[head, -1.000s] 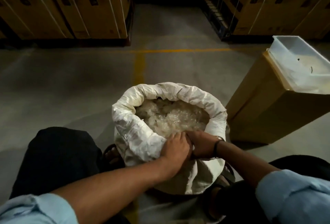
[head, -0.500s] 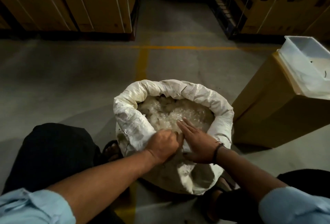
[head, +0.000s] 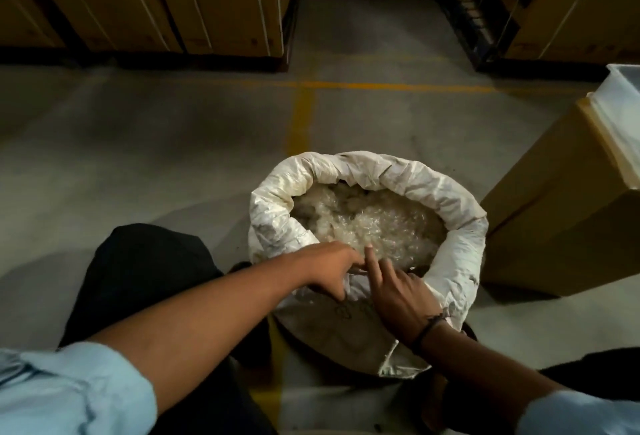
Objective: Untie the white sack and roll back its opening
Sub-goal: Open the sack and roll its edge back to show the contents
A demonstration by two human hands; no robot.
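Observation:
The white sack [head: 460,254] stands on the floor between my knees, its mouth wide and its rim rolled outward into a thick collar. Pale, translucent crumpled material [head: 374,226] fills it almost to the top. My left hand [head: 332,270] pinches the near edge of the rim, thumb under the fabric. My right hand [head: 394,292] lies flat on the same near edge right beside it, fingers stretched toward the contents, a dark band on the wrist. The near front of the sack below the hands hangs unrolled and creased.
A tall brown cardboard box [head: 561,206] stands just right of the sack, with a white plastic tub [head: 623,115] on top. Stacked cartons on pallets [head: 173,1] line the back. The concrete floor [head: 138,143] has yellow painted lines.
My left hand went from a fist on the rim to a looser pinch and moved left. My right hand flattened and slid forward. The view shifted, so the sack sits further right.

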